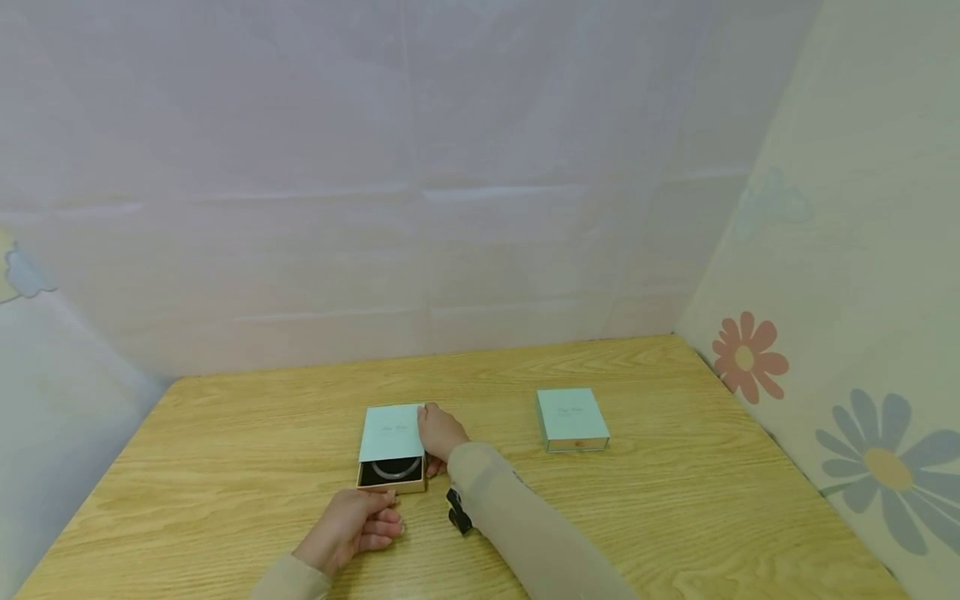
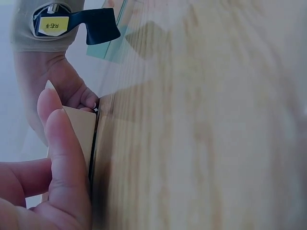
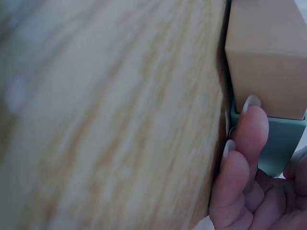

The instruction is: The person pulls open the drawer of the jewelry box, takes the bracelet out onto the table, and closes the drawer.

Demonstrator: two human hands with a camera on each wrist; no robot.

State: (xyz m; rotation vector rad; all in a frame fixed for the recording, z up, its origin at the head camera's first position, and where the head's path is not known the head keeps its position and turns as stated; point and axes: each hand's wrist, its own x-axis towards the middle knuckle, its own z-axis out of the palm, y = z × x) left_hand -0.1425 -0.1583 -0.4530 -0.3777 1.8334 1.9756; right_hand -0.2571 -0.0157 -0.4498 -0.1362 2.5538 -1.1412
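A pale mint drawer-style jewellery box (image 1: 388,433) lies on the table with its tan inner drawer (image 1: 408,487) part-way out toward me. Inside, on black lining, rests a greyish bangle (image 1: 392,475), its far part hidden under the sleeve. My left hand (image 1: 354,527) pinches the drawer's front edge, fingers curled below it. At the box's right side, my right hand (image 1: 442,432) grips the mint sleeve, thumb near its top edge. The right wrist view has two fingertips (image 3: 253,127) low beside the tan drawer wall (image 3: 268,72), where it meets the mint sleeve (image 3: 276,143).
A second mint box (image 1: 572,414), closed, stands to the right on the wooden table (image 1: 675,492). A black wrist mount (image 1: 458,512) sits under my right forearm. Pale wall sheets (image 1: 420,250) rise behind the table and at both sides, with printed flowers on the right.
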